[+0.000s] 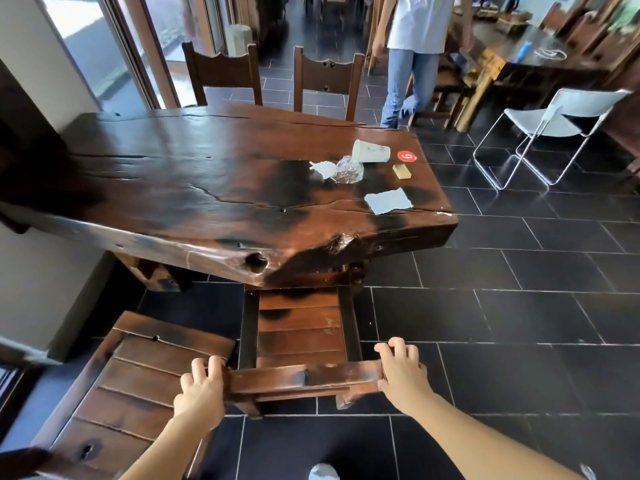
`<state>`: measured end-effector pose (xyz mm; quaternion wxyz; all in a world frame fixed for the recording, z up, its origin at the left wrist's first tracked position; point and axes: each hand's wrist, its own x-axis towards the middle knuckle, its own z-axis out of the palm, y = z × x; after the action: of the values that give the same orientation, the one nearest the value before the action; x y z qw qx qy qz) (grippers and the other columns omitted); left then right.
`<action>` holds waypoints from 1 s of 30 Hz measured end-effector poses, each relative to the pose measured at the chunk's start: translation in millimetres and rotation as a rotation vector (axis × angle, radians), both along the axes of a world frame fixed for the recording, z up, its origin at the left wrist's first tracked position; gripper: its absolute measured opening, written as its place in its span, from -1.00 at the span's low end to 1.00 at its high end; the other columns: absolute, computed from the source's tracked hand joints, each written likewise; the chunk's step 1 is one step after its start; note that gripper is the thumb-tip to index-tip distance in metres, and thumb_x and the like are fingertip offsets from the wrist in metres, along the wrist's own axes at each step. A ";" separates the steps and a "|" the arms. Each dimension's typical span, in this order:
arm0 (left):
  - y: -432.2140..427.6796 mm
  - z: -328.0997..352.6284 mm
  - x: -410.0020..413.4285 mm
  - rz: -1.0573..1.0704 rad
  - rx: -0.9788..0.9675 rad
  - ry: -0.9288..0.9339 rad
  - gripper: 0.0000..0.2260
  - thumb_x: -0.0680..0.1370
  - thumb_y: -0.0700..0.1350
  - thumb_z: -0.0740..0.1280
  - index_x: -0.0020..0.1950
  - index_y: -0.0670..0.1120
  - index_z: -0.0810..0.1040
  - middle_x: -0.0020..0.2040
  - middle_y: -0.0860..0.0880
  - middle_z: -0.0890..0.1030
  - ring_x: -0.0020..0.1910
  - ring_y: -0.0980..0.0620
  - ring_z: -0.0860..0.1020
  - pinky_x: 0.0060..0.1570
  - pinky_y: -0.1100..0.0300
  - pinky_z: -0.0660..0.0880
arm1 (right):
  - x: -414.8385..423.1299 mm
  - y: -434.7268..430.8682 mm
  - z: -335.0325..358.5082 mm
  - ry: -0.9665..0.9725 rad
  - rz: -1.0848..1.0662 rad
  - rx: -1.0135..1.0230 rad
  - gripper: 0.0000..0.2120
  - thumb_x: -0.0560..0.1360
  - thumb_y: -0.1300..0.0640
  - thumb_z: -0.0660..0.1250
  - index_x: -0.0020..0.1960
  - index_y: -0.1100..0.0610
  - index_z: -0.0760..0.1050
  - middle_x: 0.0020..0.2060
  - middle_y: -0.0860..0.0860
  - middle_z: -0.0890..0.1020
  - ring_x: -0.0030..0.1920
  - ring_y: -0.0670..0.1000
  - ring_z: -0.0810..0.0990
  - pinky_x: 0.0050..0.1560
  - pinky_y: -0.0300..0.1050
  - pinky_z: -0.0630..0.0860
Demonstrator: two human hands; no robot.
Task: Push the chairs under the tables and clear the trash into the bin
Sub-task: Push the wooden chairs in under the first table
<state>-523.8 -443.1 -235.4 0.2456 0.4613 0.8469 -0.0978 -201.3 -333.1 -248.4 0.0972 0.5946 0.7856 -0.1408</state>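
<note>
Red round sticker [406,155] on tabletop; person [415,46] standing beyond.

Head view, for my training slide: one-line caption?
Both hands, left hand and right hand, grip a wooden chair backrest at the trash-strewn table.

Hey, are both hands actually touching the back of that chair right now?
Touching. The head view shows the left hand wrapped over one end of the chair backrest and the right hand over the other, fingers curled on the wood.
</note>
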 end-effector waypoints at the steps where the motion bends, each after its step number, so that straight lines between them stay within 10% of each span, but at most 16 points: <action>1: 0.3 1.0 0.5 -0.001 -0.003 -0.003 -0.46 0.46 -0.31 0.24 0.36 -0.01 0.13 0.22 -0.07 0.20 0.24 -0.12 0.32 0.13 0.00 0.48 | -0.7 0.1 1.3 -0.002 -0.004 -0.014 -0.45 0.49 0.06 0.37 0.42 -0.01 0.25 0.41 0.06 0.26 0.38 0.13 0.26 0.31 0.08 0.39; 13: -21.6 12.4 -3.9 -0.161 -0.021 0.008 -0.50 0.49 -0.19 0.34 0.35 -0.04 0.19 0.24 -0.08 0.27 0.20 -0.15 0.48 0.04 0.03 0.49 | -8.5 -28.0 9.1 -0.036 -0.193 -0.050 -0.31 0.46 0.28 0.36 0.45 -0.03 0.12 0.51 0.08 0.01 0.48 0.22 0.01 0.35 0.18 0.37; 30: -32.2 -3.7 -14.2 -0.283 0.075 0.067 -0.40 0.46 -0.19 0.33 0.41 0.03 0.14 0.27 -0.03 0.26 0.22 -0.06 0.42 0.13 0.01 0.40 | -18.8 -21.6 13.6 -0.147 -0.195 0.009 -0.32 0.43 0.27 0.40 0.41 -0.02 0.14 0.41 0.08 0.11 0.30 0.20 0.21 0.15 -0.01 0.53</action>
<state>-538.0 -475.3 -239.1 0.1836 0.5815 0.7842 -0.1148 -220.1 -354.7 -234.9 0.1379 0.6773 0.7155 -0.1019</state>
